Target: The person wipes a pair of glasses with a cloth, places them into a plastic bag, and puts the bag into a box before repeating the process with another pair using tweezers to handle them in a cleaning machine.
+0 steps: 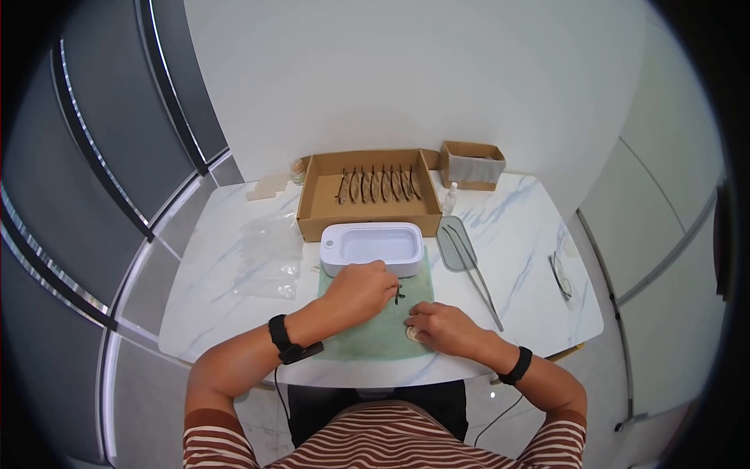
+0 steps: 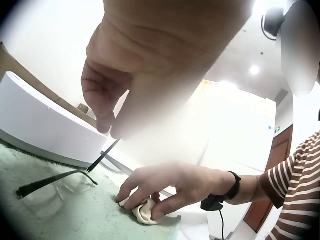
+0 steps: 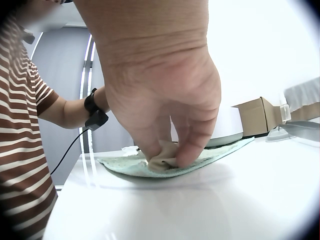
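Note:
My left hand (image 1: 355,293) pinches one temple of a pair of dark-framed eyeglasses (image 2: 55,182), just in front of a white ultrasonic cleaner (image 1: 371,269). The clear lenses and the other temple are low over a green towel (image 1: 367,342) in the left wrist view. In the head view the left hand hides most of the eyeglasses. Nearer the towel's front right corner, my right hand (image 1: 445,328) pinches a crumpled beige cloth (image 2: 145,211) between thumb and fingers, down on the towel.
Behind the cleaner, a cardboard box (image 1: 310,228) holds a row of several glasses. To its right are a smaller box (image 1: 478,186), a spray bottle (image 1: 451,199) and a grey tray (image 1: 461,263) with long tweezers (image 1: 484,293). Plastic bags (image 1: 269,258) lie left, another pair of glasses (image 1: 560,276) far right.

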`<state>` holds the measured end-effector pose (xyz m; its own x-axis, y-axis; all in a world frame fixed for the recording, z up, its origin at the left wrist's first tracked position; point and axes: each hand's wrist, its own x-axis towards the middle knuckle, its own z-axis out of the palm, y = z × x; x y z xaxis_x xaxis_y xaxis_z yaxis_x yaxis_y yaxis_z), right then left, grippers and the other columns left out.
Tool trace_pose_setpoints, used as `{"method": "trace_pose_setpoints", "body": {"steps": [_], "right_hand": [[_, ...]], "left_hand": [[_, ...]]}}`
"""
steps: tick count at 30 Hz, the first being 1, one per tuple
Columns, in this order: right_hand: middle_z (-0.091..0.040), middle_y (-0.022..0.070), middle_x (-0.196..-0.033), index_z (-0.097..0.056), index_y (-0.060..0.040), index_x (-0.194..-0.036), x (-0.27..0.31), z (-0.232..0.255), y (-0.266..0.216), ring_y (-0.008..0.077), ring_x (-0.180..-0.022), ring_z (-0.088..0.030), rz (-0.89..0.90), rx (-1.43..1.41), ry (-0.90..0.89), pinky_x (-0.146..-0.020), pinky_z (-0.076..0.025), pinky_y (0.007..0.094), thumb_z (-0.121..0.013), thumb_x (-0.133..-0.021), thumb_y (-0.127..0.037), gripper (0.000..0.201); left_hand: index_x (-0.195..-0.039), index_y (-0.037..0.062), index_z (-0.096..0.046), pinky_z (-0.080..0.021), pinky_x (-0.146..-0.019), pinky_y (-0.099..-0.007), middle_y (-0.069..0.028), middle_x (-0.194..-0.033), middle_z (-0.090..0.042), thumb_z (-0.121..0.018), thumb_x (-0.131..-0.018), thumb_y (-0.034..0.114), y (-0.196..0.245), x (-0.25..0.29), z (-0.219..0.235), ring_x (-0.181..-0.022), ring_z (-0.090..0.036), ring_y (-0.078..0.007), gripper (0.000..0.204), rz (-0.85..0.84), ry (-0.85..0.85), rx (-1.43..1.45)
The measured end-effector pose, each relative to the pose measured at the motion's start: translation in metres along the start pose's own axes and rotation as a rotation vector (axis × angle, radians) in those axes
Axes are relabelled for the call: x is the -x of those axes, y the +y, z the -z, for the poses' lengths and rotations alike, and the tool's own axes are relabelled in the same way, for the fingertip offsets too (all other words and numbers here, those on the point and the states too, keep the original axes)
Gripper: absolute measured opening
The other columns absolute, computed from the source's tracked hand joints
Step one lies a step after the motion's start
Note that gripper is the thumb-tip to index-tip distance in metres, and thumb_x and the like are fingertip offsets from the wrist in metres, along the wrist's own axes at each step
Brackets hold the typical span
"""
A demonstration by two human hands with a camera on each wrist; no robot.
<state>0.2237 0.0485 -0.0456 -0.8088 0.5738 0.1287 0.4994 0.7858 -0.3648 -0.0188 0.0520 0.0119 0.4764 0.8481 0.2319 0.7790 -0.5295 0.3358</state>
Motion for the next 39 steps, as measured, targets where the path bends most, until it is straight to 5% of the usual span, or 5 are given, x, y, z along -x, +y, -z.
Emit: {"method": "trace_pose_setpoints", "body": {"steps": [5, 10, 16, 34, 39], "right_hand": [[-0.067, 0.0112, -0.116, -0.073, -0.0048, -0.110, -0.001, 0.002, 0.000, 0.0307, -0.099, -0.068, 0.000, -0.012, -0.027, -0.086, -0.058, 0.0401, -0.072, -0.083, -0.010, 0.029], [-0.066, 0.0098, -0.108, -0.074, -0.0059, -0.105, 0.001, -0.002, 0.004, 0.0314, -0.092, -0.068, 0.042, -0.026, 0.055, -0.081, -0.057, 0.0402, -0.069, -0.085, -0.012, 0.021], [-0.066, 0.0114, -0.115, -0.073, -0.0047, -0.111, 0.001, 0.002, 0.001, 0.0308, -0.099, -0.068, 0.010, -0.010, -0.008, -0.086, -0.058, 0.0391, -0.073, -0.082, -0.009, 0.029], [-0.062, 0.0134, -0.122, -0.069, -0.0080, -0.117, 0.001, 0.009, -0.009, 0.0336, -0.101, -0.068, -0.112, -0.068, -0.048, -0.087, -0.057, 0.0407, -0.073, -0.082, -0.008, 0.036], [-0.069, 0.0109, -0.104, -0.071, -0.0087, -0.113, 0.003, 0.011, -0.003, 0.0326, -0.098, -0.067, -0.083, -0.064, -0.069, -0.087, -0.056, 0.0382, -0.075, -0.081, -0.009, 0.033]], "left_hand": [[-0.102, 0.0099, -0.076, -0.053, -0.076, -0.0454, -0.0126, -0.092, -0.067, -0.066, -0.091, 0.019, 0.007, -0.006, 0.008, -0.086, -0.066, -0.0348, 0.017, 0.020, 0.158, 0.160], [-0.095, 0.0071, -0.076, -0.053, -0.076, -0.0461, -0.0140, -0.090, -0.067, -0.065, -0.089, 0.017, 0.019, -0.014, 0.013, -0.085, -0.066, -0.0360, 0.016, -0.013, -0.029, 0.039], [-0.084, 0.0038, -0.072, -0.054, -0.077, -0.0478, -0.0161, -0.091, -0.068, -0.066, -0.088, 0.017, -0.001, -0.004, -0.005, -0.084, -0.067, -0.0376, 0.015, 0.010, -0.048, -0.054], [-0.088, 0.0034, -0.067, -0.055, -0.077, -0.0501, -0.0179, -0.091, -0.067, -0.069, -0.089, 0.018, -0.040, 0.039, -0.046, -0.085, -0.067, -0.0406, 0.014, 0.184, -0.130, -0.120], [-0.093, 0.0017, -0.070, -0.054, -0.072, -0.0479, -0.0189, -0.089, -0.070, -0.067, -0.089, 0.014, -0.038, 0.037, -0.027, -0.082, -0.068, -0.0382, 0.013, 0.124, 0.013, -0.014]]}}
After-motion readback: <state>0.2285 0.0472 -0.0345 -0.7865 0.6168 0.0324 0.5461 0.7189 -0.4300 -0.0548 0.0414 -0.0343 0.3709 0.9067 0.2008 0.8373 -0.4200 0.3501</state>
